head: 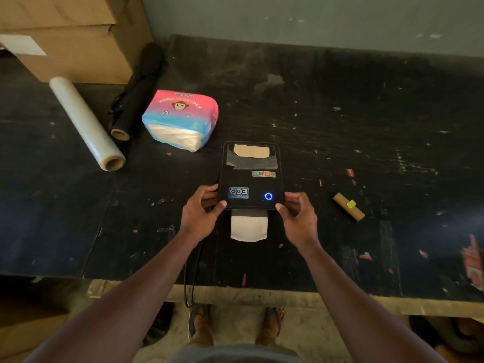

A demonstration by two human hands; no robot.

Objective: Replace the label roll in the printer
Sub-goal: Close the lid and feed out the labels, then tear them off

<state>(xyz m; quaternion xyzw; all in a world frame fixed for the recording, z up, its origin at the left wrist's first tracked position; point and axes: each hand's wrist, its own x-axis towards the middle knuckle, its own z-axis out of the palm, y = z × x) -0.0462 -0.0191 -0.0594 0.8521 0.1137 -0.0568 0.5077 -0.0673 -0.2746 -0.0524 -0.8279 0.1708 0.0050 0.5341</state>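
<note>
On the scuffed black table (340, 106), a small black label printer (251, 176) sits between both hands: left hand (200, 216) and right hand (298, 218) curl fingers around its near corners, white label strip (249, 227) protruding.

Bare forearms, no sleeves; flip-flop sandals (272, 320) on feet; grey garment (235, 353) at waist.

Dim indoor scene under soft, diffuse light. The scuffed black tabletop (340, 113) carries a faint bluish sheen at left and right. A glowing blue ring light (268, 196) is the brightest point. Wide-angle distortion bends the frame edges; corners darken and fine detail blurs.
</note>
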